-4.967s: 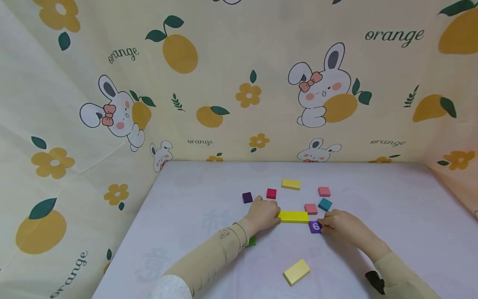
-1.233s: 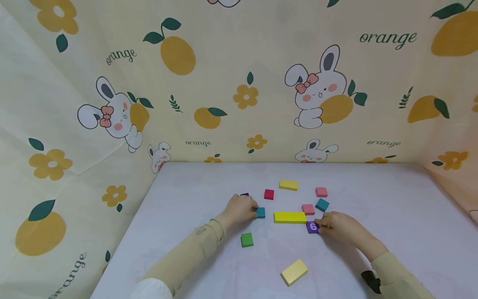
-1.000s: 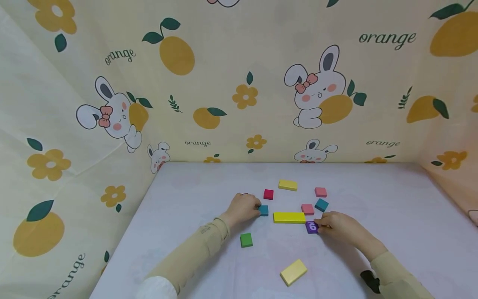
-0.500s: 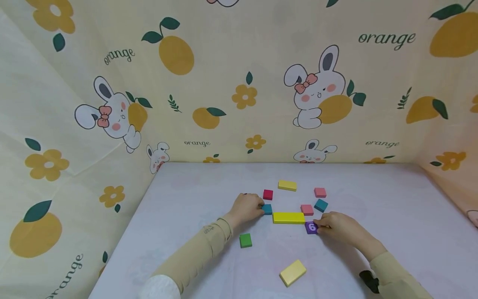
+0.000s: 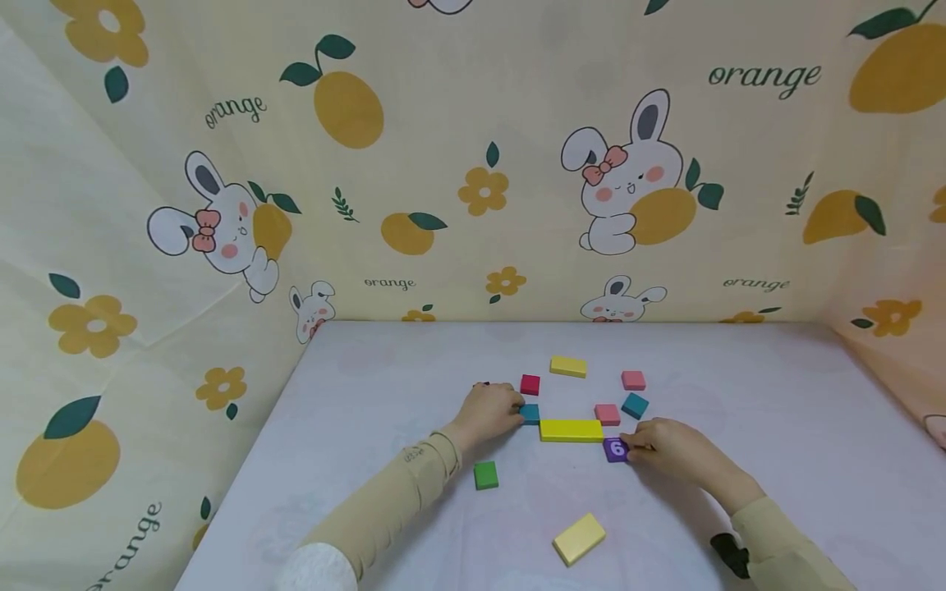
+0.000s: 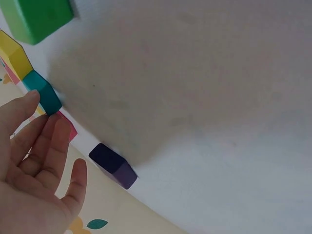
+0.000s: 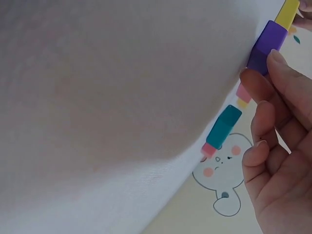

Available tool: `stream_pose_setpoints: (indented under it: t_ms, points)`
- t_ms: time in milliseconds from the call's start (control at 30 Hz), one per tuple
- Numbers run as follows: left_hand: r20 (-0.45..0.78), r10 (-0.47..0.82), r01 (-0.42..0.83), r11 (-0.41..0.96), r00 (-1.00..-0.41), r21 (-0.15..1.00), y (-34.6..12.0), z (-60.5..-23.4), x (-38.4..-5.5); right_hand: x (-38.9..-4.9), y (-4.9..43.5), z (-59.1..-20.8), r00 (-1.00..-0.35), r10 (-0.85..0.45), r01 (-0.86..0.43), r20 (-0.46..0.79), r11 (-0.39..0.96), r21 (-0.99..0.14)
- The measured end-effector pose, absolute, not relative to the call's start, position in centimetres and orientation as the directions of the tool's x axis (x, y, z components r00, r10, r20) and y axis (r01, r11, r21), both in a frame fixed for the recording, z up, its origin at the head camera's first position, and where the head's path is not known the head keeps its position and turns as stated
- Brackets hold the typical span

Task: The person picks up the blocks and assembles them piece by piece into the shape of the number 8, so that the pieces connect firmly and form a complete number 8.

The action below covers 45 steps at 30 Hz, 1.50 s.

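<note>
My left hand (image 5: 489, 410) pinches a teal block (image 5: 530, 414) between thumb and fingertips at the left end of a long yellow block (image 5: 571, 431). In the left wrist view the teal block (image 6: 43, 92) meets the yellow one's end. With thumb and index finger my right hand (image 5: 676, 447) holds a purple block (image 5: 616, 450) marked with a white 6, at the yellow block's right end. A dark purple block (image 6: 112, 165) lies beyond my left hand, mostly hidden by it in the head view.
Behind are a red block (image 5: 530, 385), a pale yellow block (image 5: 568, 366), a pink block (image 5: 633, 380), a second pink block (image 5: 608, 414) and another teal block (image 5: 635, 405). A green block (image 5: 485, 475) and a larger pale yellow block (image 5: 580, 539) lie nearer. A printed cloth (image 5: 443, 164) hangs behind the table.
My left hand has left the long yellow block's left end, taken hold of the teal block and slid it right up to that end. My right hand stays at the purple block.
</note>
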<state>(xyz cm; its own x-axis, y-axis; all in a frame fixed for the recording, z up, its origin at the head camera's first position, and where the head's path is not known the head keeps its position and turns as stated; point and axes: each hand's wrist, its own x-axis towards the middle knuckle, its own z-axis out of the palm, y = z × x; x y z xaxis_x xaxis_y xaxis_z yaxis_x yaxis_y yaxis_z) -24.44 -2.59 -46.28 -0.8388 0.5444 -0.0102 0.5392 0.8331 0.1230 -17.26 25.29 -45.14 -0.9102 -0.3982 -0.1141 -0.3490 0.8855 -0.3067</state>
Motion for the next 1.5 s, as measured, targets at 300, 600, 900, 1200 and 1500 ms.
stream_pose_setpoints:
  t_ms: [300,600,900,1200,1500]
  points:
    - [-0.001,0.544,0.539,0.832,-0.839,0.133,-2.9,-45.6,-23.9,-17.2,25.2,-45.1,-0.916,-0.383,-0.337,-0.12,0.897,-0.286]
    - [-0.048,0.534,0.511,0.829,-0.844,0.229,-4.6,-44.7,-21.6,-17.2,25.2,-45.0,-0.914,-0.386,-0.338,-0.12,0.892,-0.3]
    - [0.008,0.556,0.546,0.814,-0.831,0.2,-7.3,-44.7,-19.6,-17.2,25.4,-45.4,-0.912,-0.397,-0.351,-0.101,0.884,-0.308]
    - [0.017,0.57,0.559,0.8,-0.822,0.22,-9.6,-45.1,-17.3,-17.2,25.2,-45.4,-0.915,-0.379,-0.323,-0.137,0.893,-0.313]
    - [0.008,0.577,0.564,0.794,-0.816,0.225,-10.7,-45.5,-16.6,-17.2,25.3,-45.3,-0.913,-0.391,-0.343,-0.113,0.889,-0.304]
